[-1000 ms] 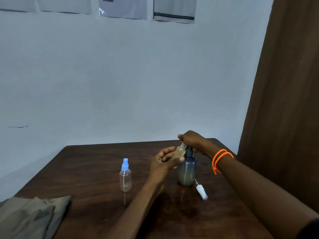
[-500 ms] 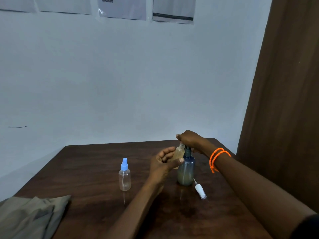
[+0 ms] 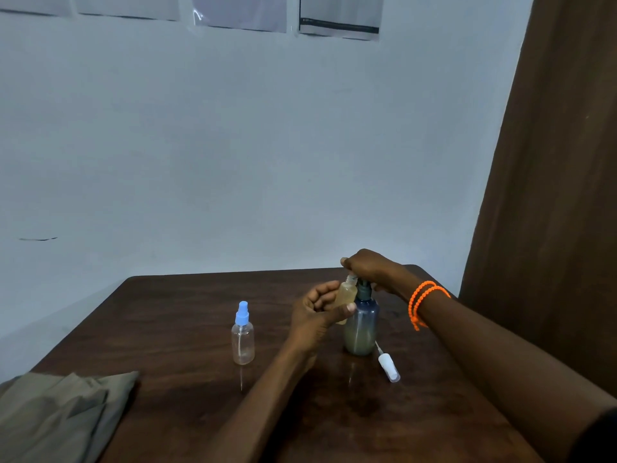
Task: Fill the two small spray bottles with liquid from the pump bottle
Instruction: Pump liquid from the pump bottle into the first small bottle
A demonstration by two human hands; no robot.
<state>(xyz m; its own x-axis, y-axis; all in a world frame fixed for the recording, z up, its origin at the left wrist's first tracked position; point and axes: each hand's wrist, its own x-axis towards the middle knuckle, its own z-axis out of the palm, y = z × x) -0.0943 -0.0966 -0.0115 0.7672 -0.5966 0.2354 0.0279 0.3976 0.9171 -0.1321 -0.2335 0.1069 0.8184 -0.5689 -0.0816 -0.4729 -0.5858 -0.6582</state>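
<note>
A bluish pump bottle with yellowish liquid low inside stands on the dark wooden table. My right hand rests closed on top of its pump head. My left hand holds an uncapped small spray bottle, filled with yellowish liquid, tilted with its mouth under the pump spout. That bottle's white spray cap with its tube lies on the table just right of the pump bottle. A second small clear spray bottle with a blue spray cap stands upright to the left and looks empty.
A folded olive cloth lies at the table's near left corner. A white wall is close behind the table, and a brown curtain hangs at the right. An orange bead bracelet circles my right wrist.
Both hands and the bottles keep their places; only the view has shifted slightly. The right hand stays on the pump head.
</note>
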